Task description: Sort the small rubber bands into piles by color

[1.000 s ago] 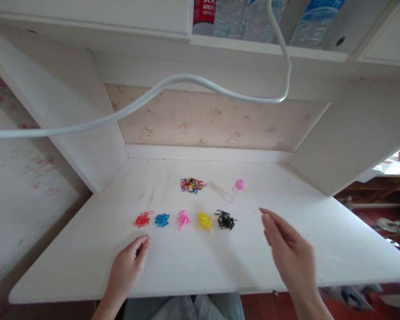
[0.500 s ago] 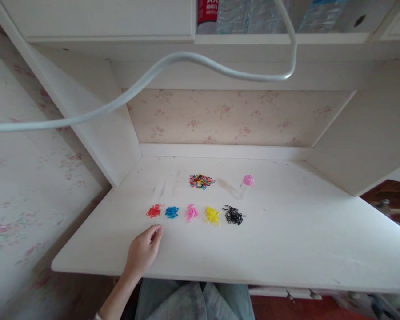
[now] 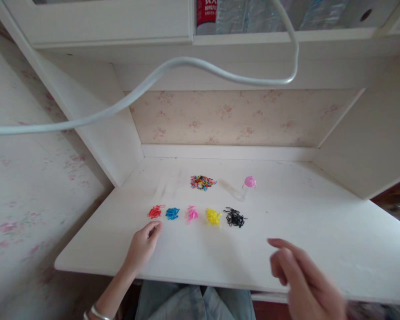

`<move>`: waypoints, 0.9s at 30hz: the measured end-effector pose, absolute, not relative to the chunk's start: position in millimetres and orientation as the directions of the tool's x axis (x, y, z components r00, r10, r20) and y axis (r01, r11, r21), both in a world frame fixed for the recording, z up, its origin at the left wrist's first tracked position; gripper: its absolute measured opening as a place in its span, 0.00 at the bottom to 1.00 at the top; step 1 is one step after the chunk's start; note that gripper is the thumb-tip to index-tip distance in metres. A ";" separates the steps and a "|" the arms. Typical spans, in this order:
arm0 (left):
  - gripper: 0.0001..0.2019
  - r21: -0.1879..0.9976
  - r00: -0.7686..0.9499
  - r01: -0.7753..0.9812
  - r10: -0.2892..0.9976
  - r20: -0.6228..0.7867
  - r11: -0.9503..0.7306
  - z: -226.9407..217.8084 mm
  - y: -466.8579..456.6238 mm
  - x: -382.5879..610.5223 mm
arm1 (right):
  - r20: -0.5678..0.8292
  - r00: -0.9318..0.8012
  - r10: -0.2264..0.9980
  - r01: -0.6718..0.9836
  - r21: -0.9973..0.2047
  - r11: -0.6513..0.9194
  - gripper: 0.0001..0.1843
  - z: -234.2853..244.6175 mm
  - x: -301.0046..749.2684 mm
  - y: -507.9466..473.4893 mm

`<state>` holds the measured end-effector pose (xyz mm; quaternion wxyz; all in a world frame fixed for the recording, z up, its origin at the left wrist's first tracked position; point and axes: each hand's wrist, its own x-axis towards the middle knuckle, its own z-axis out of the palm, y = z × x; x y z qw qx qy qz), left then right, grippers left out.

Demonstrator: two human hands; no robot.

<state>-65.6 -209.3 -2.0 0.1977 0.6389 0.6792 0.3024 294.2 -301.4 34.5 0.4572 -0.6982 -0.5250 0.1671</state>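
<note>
Small rubber bands lie in a row of sorted piles on the white desk (image 3: 320, 231): red pile (image 3: 155, 212), blue pile (image 3: 172, 213), pink pile (image 3: 191, 214), yellow pile (image 3: 213, 217) and black pile (image 3: 234, 218). Behind the row sits a mixed multicoloured pile (image 3: 202, 182). My left hand (image 3: 143, 244) rests on the desk just in front of the red pile, fingers loosely curled, holding nothing I can see. My right hand (image 3: 300, 275) hovers over the desk's front right, blurred by motion, fingers partly curled with the forefinger out.
A clear small bottle with a pink cap (image 3: 243, 188) lies right of the mixed pile. A white cable (image 3: 173, 66) hangs across the view above the desk. Side panels wall in the desk left and right. Water bottles (image 3: 233, 15) stand on the shelf overhead.
My right hand, out of view half a second ago, has come back in over the desk's front right. My left hand has stayed in front of the red pile.
</note>
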 end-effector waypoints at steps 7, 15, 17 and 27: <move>0.16 0.527 0.194 0.815 0.971 0.143 -0.240 55.8 -159.8 -13.4 | -0.059 0.413 0.909 0.552 -0.777 -0.301 0.28 -15.1 302.1 -239.4; 0.11 0.403 0.144 0.905 0.989 0.017 -0.139 35.0 -68.7 47.5 | -0.031 0.348 0.937 0.658 -0.704 -0.267 0.24 -20.8 300.0 -244.0; 0.12 0.364 0.094 0.927 0.995 0.013 -0.092 26.7 -54.4 52.8 | -0.031 0.333 0.942 0.663 -0.703 -0.257 0.24 -23.3 300.2 -243.3; 0.13 0.263 0.066 0.962 0.998 0.015 -0.068 8.4 -31.9 65.1 | -0.022 0.328 0.944 0.669 -0.701 -0.248 0.25 -20.8 298.3 -240.8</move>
